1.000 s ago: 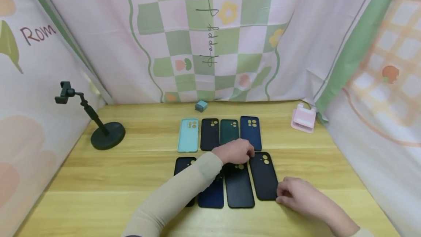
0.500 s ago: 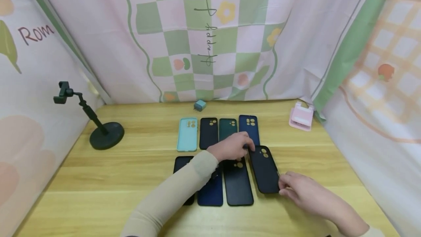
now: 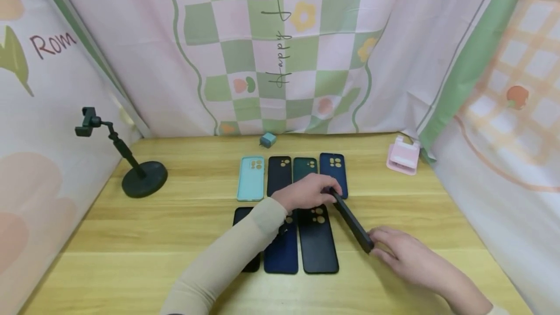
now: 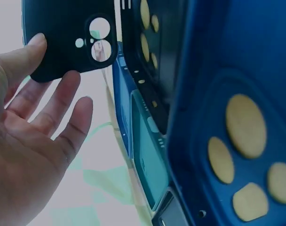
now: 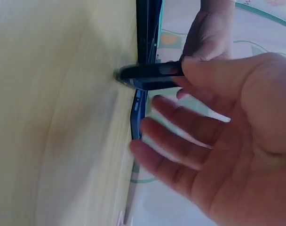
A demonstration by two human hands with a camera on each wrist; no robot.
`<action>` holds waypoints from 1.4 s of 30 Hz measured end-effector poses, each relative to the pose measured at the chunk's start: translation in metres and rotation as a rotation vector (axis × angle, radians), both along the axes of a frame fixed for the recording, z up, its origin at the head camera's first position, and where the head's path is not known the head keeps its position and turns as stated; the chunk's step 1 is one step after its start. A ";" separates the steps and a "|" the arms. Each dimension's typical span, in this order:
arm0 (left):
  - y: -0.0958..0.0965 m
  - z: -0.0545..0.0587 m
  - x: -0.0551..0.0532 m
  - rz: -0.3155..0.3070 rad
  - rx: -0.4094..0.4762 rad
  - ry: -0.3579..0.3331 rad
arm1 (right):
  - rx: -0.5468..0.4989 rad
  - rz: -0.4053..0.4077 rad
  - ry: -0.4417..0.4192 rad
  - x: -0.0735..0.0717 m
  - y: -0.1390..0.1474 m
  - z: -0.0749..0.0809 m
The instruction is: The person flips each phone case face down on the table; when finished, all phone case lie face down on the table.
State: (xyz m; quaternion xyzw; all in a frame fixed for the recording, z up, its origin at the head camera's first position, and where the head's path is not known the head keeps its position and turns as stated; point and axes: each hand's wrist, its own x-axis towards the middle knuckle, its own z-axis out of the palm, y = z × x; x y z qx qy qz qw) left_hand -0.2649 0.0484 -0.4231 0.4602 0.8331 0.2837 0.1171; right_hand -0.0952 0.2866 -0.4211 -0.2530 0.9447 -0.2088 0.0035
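A black phone case [image 3: 353, 222] stands tilted up on its edge between my hands in the head view. My left hand [image 3: 308, 192] pinches its far end, and my right hand [image 3: 402, 254] pinches its near end. In the left wrist view, thumb and fingers hold the black case [image 4: 63, 47] near its camera holes. The right wrist view has thumb and forefinger on the case [image 5: 150, 77], the other fingers spread away. Beneath my left forearm, a black case [image 3: 251, 261], a navy case [image 3: 282, 256] and another black case [image 3: 319, 247] lie in the front row, partly covered.
Behind them lie a light blue case [image 3: 251, 179], a black case [image 3: 279, 176], a green case [image 3: 305, 168] and a blue case [image 3: 333, 174]. A phone stand [image 3: 144, 179] is at left, a charger plug [image 3: 268, 140] at the back, a pink holder [image 3: 403, 155] at right.
The black case at the right end of the front row has been lifted off the table and turned from flat to on edge. Both hands have taken hold of it.
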 end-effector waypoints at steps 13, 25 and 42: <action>0.012 0.001 -0.002 -0.035 0.002 0.098 | -0.245 -0.196 -0.209 -0.001 -0.014 0.011; 0.035 -0.009 0.007 0.037 -0.009 -0.036 | -0.183 -0.220 -0.208 -0.006 -0.011 -0.003; 0.049 -0.006 0.016 -0.060 -0.044 -0.172 | -0.079 -0.314 -0.293 0.001 0.002 -0.006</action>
